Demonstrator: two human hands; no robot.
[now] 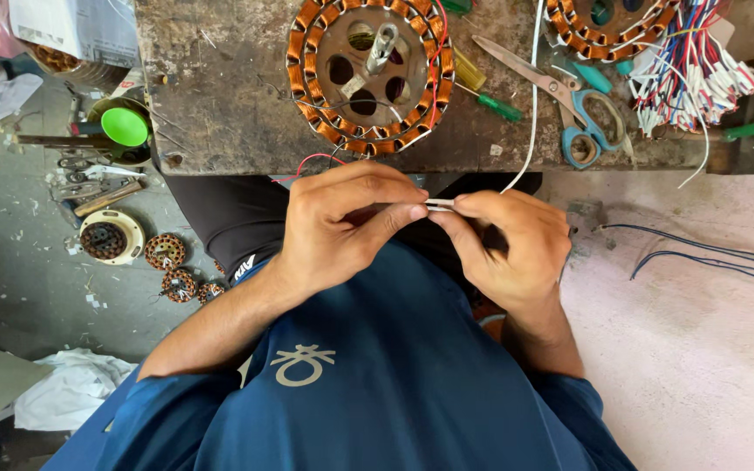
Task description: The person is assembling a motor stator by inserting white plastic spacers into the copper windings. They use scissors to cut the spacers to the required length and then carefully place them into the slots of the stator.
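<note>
My left hand (346,222) and my right hand (512,240) meet in front of my chest, just below the workbench edge. Both pinch a short white sleeve (440,205) on the end of a thin white wire (530,113) that runs up over the bench. A red wire (311,161) loops down from the round copper-wound stator (368,74), which lies on the bench straight above my hands with a metal shaft in its middle.
On the worn bench (220,96) lie blue-handled scissors (578,109), a green-handled screwdriver (490,103), a second copper winding (608,26) and a bundle of coloured wires (691,74). Small stators (167,253) and tools litter the floor at left. Dark cables (709,253) trail at right.
</note>
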